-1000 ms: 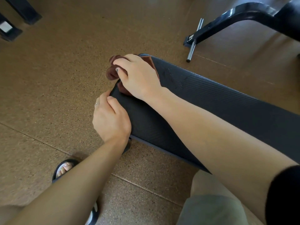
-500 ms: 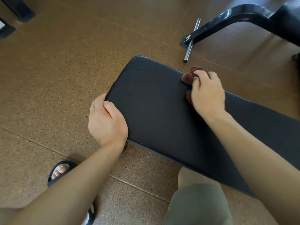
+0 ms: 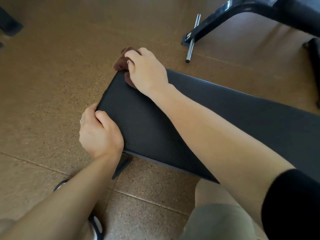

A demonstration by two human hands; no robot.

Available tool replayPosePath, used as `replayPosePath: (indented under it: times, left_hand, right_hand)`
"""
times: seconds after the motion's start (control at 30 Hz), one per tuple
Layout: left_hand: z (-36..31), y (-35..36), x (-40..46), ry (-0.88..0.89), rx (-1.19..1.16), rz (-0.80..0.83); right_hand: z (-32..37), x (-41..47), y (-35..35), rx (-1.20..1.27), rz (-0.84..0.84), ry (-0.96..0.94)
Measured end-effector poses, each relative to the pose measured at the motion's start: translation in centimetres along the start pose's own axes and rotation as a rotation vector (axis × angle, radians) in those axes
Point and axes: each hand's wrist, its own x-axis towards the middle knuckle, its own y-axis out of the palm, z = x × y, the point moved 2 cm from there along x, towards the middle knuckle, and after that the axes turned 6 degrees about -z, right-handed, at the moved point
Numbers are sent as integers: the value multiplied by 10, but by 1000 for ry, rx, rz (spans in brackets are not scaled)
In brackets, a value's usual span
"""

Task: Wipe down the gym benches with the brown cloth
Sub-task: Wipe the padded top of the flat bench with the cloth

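Note:
A black padded gym bench point(image 3: 155, 125) runs from the middle of the view out to the right. My right hand point(image 3: 147, 70) grips the bunched brown cloth point(image 3: 121, 64) at the bench's far left corner, and part of the cloth hangs past the pad's edge. My left hand point(image 3: 98, 134) holds the near left corner of the pad, thumb on top and fingers curled over the edge. Most of the cloth is hidden under my right hand.
Brown speckled rubber floor point(image 3: 52, 75) lies all around. A second piece of black gym equipment point(image 3: 242, 13) with a chrome bar point(image 3: 192, 38) stands at the top right. Another black frame foot point(image 3: 8, 25) is at the top left. My sandalled foot point(image 3: 95, 227) and knee point(image 3: 216, 213) are near the bottom.
My right hand swept the cloth from the bench's far edge further right back to the far left corner. My left hand kept its hold on the near left corner.

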Motion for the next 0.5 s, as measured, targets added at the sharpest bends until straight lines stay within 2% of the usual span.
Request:
replayPosePath:
  times: [0.17,0.27,0.4,0.5]
  left_hand:
    - [-2,0,1,2,-6,2]
    - [-1,1,0,-5,-22,-9]
    - [0,3,0,-11,-20,-29]
    - [2,5,2,-6,0,-28]
  right_hand:
    - [-98,-62,-60,17,-114,284]
    - [-129,-86,-83,-21,-117,444]
    - [-94,-55,-58,-88,-119,486]
    - [-26,-10,-18,-76,-112,316]
